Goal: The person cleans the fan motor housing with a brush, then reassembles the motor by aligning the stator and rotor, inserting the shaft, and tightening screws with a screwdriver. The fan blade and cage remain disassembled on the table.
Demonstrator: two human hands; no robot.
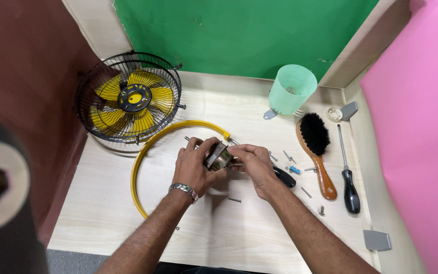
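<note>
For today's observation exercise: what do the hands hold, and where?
Both hands, left hand and right hand, grip a small brassy metal motor block by its opposite sides.

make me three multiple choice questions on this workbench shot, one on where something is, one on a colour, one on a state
1. Where does the brush lie?
A. inside the green cup
B. right of the hands, beside the screwdriver
C. on top of the fan

2. What colour are the fan blades inside the black grille?
A. yellow
B. blue
C. white

3. How is the small metal part held?
A. lying alone on the table
B. pinched by one hand only
C. gripped between the left hand and the right hand

Answers:
1 B, the brush rests on the table with the black-handled screwdriver just to its right.
2 A, yellow blades show through the grille.
3 C, fingers of both hands close around it above the table.
</note>
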